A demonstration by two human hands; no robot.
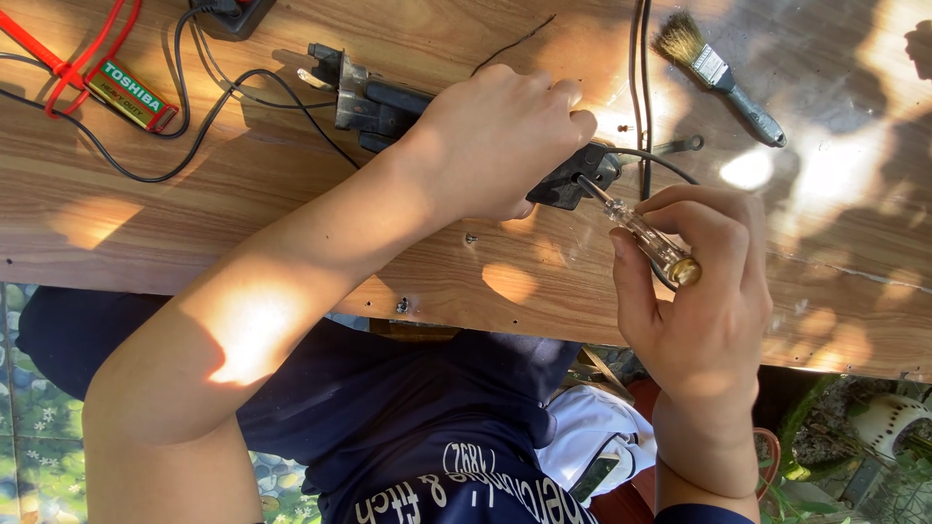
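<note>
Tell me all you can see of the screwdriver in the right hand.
The screwdriver has a clear, amber-tinted plastic handle with a brass-coloured end cap and a thin metal shaft. It lies tilted, its tip against the black device on the wooden table. The right hand pinches the handle in its fingers; the left hand presses the device down.

I see both forearms bare, no sleeves, my left hand (500, 141) and right hand (694, 291) ungloved; below them, a dark navy shirt (427, 427) with white lettering.

paintbrush (720, 75), green battery (130, 94), black cables (209, 107)
</note>
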